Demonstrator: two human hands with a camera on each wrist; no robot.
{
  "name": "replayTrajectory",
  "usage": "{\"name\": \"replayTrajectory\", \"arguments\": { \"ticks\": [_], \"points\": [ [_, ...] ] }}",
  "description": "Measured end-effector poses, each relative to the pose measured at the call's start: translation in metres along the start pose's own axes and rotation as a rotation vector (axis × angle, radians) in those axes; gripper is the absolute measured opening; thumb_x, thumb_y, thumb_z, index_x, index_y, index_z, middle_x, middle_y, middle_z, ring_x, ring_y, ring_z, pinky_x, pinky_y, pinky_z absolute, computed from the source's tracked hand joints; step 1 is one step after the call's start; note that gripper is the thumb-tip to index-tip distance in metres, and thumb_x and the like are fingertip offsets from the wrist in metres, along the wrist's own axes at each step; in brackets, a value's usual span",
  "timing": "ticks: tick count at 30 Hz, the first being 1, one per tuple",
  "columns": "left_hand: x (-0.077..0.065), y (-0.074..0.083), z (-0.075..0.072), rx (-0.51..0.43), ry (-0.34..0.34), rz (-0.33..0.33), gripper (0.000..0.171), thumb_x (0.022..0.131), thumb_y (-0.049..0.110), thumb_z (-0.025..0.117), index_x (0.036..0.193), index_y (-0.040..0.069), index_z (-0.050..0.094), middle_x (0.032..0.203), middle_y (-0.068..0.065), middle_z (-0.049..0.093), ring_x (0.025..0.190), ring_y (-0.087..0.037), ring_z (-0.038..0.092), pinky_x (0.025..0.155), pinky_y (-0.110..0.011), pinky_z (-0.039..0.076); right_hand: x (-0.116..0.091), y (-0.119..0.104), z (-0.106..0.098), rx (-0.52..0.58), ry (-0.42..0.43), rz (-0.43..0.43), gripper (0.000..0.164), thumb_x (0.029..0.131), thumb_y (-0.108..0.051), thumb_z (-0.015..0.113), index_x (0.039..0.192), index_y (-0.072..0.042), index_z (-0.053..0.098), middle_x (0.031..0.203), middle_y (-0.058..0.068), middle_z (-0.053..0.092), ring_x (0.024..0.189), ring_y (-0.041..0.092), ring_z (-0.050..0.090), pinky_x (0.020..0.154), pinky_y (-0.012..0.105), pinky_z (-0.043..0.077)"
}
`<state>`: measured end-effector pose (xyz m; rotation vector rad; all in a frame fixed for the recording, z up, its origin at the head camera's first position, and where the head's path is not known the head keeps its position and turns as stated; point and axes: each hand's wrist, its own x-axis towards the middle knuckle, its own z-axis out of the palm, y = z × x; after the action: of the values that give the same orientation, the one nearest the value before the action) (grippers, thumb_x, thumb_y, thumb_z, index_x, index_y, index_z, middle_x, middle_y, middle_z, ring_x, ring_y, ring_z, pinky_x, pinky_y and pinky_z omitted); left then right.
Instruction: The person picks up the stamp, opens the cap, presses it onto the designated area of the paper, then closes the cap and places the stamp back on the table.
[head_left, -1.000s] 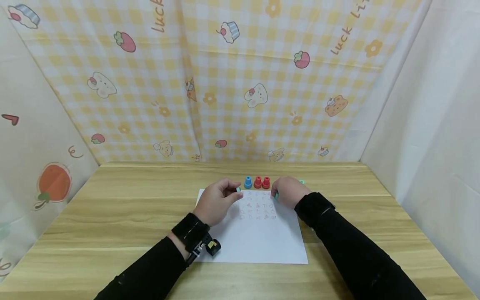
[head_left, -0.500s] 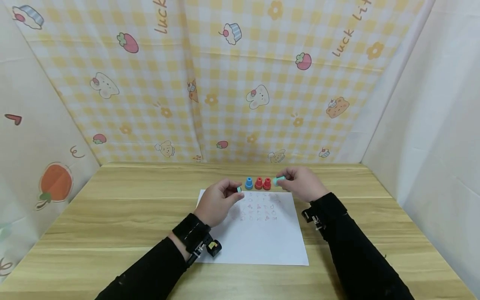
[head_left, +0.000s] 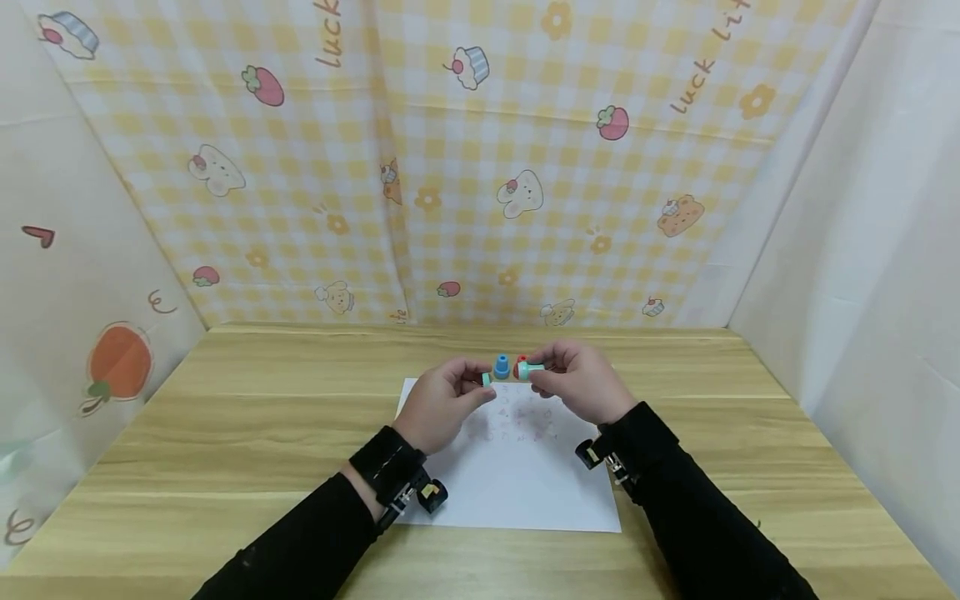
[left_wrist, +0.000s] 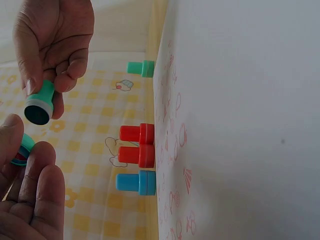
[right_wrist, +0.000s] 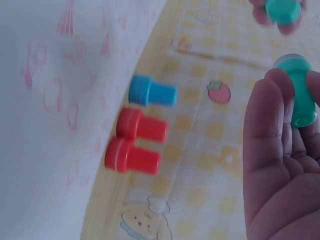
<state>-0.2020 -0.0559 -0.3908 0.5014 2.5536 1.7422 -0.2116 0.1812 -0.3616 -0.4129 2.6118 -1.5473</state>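
My right hand [head_left: 588, 385] pinches a green toy stamp [left_wrist: 46, 94] by its handle between thumb and fingers. The stamp lies on its side in the air, its dark round face turned towards my left hand [head_left: 438, 407]. Between the thumb and fingers of that left hand sits a small green cap [left_wrist: 26, 146], reddish inside, its opening towards the stamp. A short gap separates cap and stamp. Both hands are over the far part of a white paper sheet [head_left: 517, 492] covered in small red stamped prints. In the right wrist view the cap [right_wrist: 283, 11] appears beyond the stamp [right_wrist: 302, 92].
Behind the paper's far edge stand a blue stamp [head_left: 502, 367] and two red stamps [left_wrist: 136, 133], close together and upright. Another green stamp [left_wrist: 141, 69] stands farther right. A yellow checked curtain [head_left: 465, 208] hangs at the back of the wooden table [head_left: 262, 450].
My right hand has lifted the green stamp off the paper, turned it sideways and brought it left towards the cap. My left hand has stayed nearly still with the cap.
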Motion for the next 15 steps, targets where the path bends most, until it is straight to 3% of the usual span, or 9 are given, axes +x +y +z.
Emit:
{"name": "replayTrajectory", "arguments": {
  "ticks": [5, 8, 15],
  "points": [
    [0.0, 0.002, 0.001, 0.007, -0.024, 0.002, 0.028, 0.097, 0.012, 0.077, 0.124, 0.008, 0.072, 0.1, 0.0, 0.073, 0.086, -0.01, 0.071, 0.072, -0.022, 0.055, -0.001, -0.001, 0.009, 0.039, -0.039, -0.034, 0.017, 0.099, -0.006, 0.07, 0.113, 0.004, 0.071, 0.106, 0.023, 0.076, 0.086, 0.024, 0.073, 0.077, 0.03, 0.061],
    [-0.001, 0.003, 0.001, 0.01, -0.033, -0.001, 0.026, 0.097, 0.012, 0.077, 0.123, 0.01, 0.073, 0.1, 0.001, 0.074, 0.088, -0.011, 0.071, 0.072, -0.023, 0.055, -0.002, -0.002, 0.013, 0.048, -0.055, -0.04, 0.017, 0.098, -0.006, 0.07, 0.112, 0.004, 0.07, 0.103, 0.019, 0.076, 0.083, 0.018, 0.071, 0.077, 0.03, 0.061],
    [-0.002, 0.002, 0.003, 0.02, -0.046, -0.008, 0.024, 0.095, 0.014, 0.079, 0.119, 0.014, 0.074, 0.1, 0.003, 0.077, 0.089, -0.009, 0.073, 0.073, -0.025, 0.056, -0.003, -0.004, 0.018, 0.032, -0.067, -0.02, 0.015, 0.097, -0.009, 0.073, 0.11, -0.003, 0.072, 0.1, 0.009, 0.075, 0.082, 0.017, 0.069, 0.078, 0.037, 0.061]
  ]
}}
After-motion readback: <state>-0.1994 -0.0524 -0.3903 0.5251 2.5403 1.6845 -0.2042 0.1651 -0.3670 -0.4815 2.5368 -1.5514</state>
